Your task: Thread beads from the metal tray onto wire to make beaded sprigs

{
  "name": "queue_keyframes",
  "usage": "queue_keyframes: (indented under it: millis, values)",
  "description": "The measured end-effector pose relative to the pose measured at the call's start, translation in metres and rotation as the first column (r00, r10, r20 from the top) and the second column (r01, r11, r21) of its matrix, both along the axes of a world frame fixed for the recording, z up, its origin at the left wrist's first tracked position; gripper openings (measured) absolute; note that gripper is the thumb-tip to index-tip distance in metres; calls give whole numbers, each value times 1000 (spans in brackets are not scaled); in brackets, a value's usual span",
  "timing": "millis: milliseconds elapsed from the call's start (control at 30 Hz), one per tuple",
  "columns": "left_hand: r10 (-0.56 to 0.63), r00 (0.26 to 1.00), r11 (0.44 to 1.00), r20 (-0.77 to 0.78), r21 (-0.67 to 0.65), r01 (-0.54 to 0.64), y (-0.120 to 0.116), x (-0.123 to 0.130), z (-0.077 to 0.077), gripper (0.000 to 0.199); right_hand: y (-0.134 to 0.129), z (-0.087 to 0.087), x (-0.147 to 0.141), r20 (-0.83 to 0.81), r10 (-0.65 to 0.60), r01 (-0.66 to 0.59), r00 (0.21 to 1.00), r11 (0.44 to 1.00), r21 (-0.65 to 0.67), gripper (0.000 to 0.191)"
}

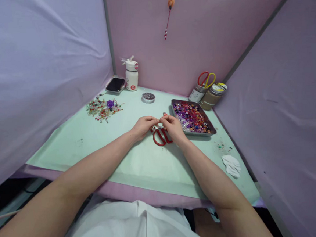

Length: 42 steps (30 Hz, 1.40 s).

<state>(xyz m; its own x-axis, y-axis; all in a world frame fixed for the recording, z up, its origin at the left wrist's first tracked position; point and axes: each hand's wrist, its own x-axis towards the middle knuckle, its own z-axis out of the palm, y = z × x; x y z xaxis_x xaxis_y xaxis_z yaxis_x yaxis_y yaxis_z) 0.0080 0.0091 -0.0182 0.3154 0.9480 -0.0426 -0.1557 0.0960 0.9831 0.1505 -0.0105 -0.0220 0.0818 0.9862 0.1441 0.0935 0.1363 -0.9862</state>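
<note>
My left hand and my right hand meet over the middle of the table, thumbs and fingertips pinched close together. Between and just under the fingers shows a small shiny beaded piece, clear or silvery; its finer parts are too small to tell. Red-handled scissors lie on the table directly beneath my hands, their blades mostly hidden. Right beside my right hand is a metal tray of loose purple, clear, dark and orange beads with red threads among them.
Finished-looking beaded strands with a purple cluster lie at left. Behind stand a phone, a white bottle, a round container, a can with scissors and a jar. A crumpled tissue lies right.
</note>
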Motion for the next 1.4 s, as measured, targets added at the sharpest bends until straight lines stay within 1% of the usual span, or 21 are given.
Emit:
queue_keyframes:
  millis: [100,233,333,400,467,600,833,900,967,1067,1200,1300,1400]
  values:
    - [26,999,999,36,-36,-25,-1,1,2,20,0,-1,1,1,0,0,1000,1000,-1,24]
    - [19,997,998,77,-69,-14,2,-1,4,17,1,-2,1,22,-6,6,1000,1000,-8,24]
    - [27,994,997,108,-80,-18,4,-2,3,15,1,-3,1,61,-35,34,998,999,28,21]
    - [38,992,996,117,-84,-28,5,-3,3,15,1,-4,1,90,-52,46,995,997,67,31]
    - [46,992,996,115,-80,-37,6,-3,2,14,0,-4,0,105,-37,29,994,997,77,42]
    - [40,995,997,87,-69,-34,5,-2,1,15,0,-6,-2,75,6,-9,997,999,45,50]
    - [31,996,999,88,-36,-28,5,0,-2,17,0,-6,-2,0,-30,30,1000,999,16,47]
    - [30,996,999,80,-23,-28,5,0,-2,17,0,-5,-2,-39,-28,28,999,1000,8,47]
    - [36,997,999,67,-1,-36,5,0,-3,18,0,-4,-3,-117,-8,4,993,999,-38,46]
    - [39,998,998,46,52,-41,5,-1,-4,19,-1,0,-3,-271,30,-72,962,986,-149,44]
    - [44,999,988,-2,149,-43,6,-2,-7,22,-2,5,-2,-419,74,-185,905,956,-229,42]
    - [42,999,981,-22,192,-37,6,-2,-6,26,-3,7,-2,-489,93,-253,867,928,-273,41]
    - [45,998,978,-32,203,-37,6,-3,-5,28,-3,9,-1,-529,95,-284,844,914,-289,39]
